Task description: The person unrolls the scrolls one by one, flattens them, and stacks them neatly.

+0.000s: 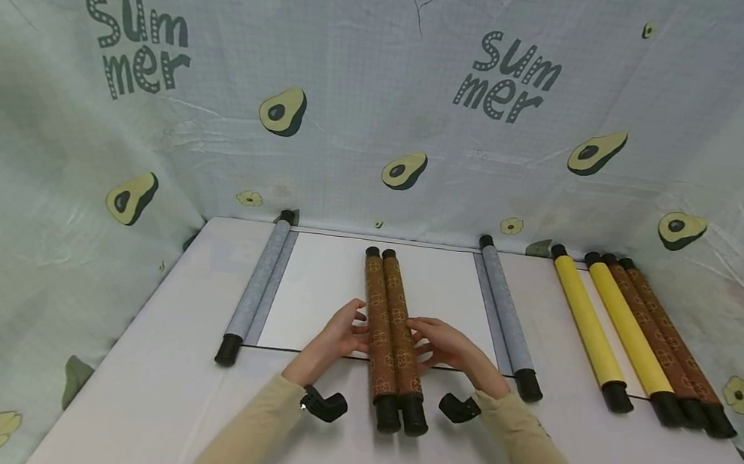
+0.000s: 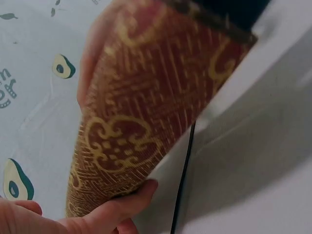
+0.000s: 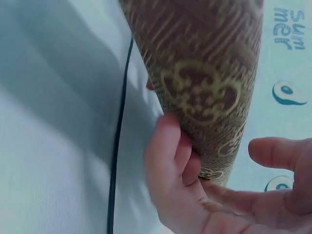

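Note:
A brown scroll (image 1: 401, 318) with a gold pattern and black end caps has its two rolls side by side in the middle of the head view. My left hand (image 1: 337, 334) holds it from the left, and its fingers (image 2: 131, 200) lie against the roll's underside in the left wrist view. From the right my right hand (image 1: 445, 343) holds the other roll, fingers (image 3: 168, 141) curled beneath it and thumb apart. Shadows under the scroll suggest it is lifted off the table. Behind it lies a white sheet (image 1: 322, 280) between grey rolls.
Grey rolls with black caps flank the sheet, one at left (image 1: 261, 281) and one at right (image 1: 507, 310). Farther right on the white table (image 1: 143, 404) lie two yellow rolls (image 1: 587, 319) and two brown rolls (image 1: 670, 343). A printed cloth (image 1: 364, 50) hangs behind.

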Motion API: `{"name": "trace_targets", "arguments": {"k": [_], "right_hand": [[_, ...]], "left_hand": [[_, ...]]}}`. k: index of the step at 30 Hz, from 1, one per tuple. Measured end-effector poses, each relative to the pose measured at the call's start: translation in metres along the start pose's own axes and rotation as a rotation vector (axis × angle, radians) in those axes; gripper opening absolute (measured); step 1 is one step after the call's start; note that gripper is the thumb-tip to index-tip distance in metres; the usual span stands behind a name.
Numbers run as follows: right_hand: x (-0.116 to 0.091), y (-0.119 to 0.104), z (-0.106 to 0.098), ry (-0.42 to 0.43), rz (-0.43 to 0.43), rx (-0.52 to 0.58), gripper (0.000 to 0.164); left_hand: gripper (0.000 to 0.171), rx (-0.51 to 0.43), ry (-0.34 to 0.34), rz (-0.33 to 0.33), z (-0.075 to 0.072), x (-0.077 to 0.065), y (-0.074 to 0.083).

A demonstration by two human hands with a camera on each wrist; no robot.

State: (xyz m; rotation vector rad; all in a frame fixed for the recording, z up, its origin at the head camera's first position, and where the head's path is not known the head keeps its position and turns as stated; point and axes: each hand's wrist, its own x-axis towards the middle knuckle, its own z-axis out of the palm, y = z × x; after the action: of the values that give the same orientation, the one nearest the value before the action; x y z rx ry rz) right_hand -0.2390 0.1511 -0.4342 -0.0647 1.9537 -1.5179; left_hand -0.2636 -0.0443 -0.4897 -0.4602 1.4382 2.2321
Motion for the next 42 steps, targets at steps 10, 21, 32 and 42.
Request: {"name": "trace_targets", "arguments": {"k": [10, 21, 32, 42], "right_hand": [[0.005, 0.003, 0.010, 0.020, 0.035, 0.123, 0.055], [0.012, 0.004, 0.017, 0.074, 0.035, 0.089, 0.068], [0.013, 0.005, 0.031, 0.138, 0.031, -0.112, 0.062], [0.010, 0.001, 0.032, 0.113, 0.006, -0.118, 0.055]], "left_hand": [[0.045, 0.058, -0.071, -0.053, 0.015, -0.065, 0.034], [0.052, 0.299, -0.081, -0.078, 0.006, -0.051, 0.036], [0.077, 0.585, -0.100, -0.033, 0.012, -0.046, 0.031], [0.068, 0.656, -0.117, -0.032, 0.020, -0.041, 0.032]]}}
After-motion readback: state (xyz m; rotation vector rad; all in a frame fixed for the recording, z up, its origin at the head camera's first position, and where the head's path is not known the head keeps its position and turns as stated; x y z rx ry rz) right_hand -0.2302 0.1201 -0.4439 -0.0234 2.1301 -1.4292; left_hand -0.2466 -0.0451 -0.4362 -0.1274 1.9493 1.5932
